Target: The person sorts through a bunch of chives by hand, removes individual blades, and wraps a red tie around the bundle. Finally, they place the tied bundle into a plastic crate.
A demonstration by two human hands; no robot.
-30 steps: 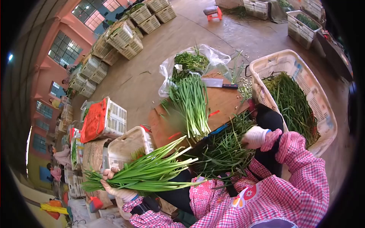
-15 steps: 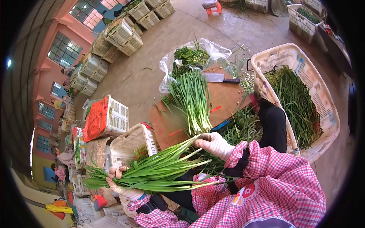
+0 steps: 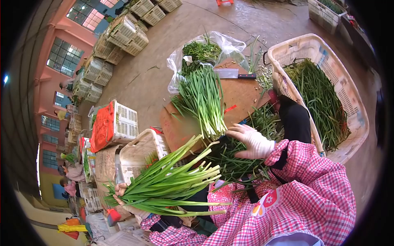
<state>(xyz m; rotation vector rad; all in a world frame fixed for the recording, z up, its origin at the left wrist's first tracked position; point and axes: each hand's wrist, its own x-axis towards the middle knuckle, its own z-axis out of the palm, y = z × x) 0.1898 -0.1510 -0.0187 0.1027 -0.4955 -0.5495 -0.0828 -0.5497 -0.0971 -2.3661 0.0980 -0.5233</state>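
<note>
A loose bunch of green stalks (image 3: 164, 184) is held at its leafy end by my left hand (image 3: 122, 197), with the pale ends fanned out to the right. My right hand (image 3: 253, 142) is off the bunch, fingers apart, beside the pale ends of a second pile of stalks (image 3: 203, 98). That pile lies on a brown board (image 3: 240, 96). A knife (image 3: 236, 74) rests at the board's far side, near a clear plastic bag (image 3: 174, 71) with greens. Dark loose leaves (image 3: 234, 162) lie below my right hand.
A large white crate (image 3: 322, 47) of greens stands at the right. Another crate (image 3: 137, 143) is at the left, beside a crate with red cloth (image 3: 102, 127). Stacked crates (image 3: 127, 35) line the far left, with people (image 3: 70, 186) in the background.
My right hand has let go of the bunch's pale ends and opened, moving slightly up and right. The stalks in my left hand have spread apart. The view has shifted a little.
</note>
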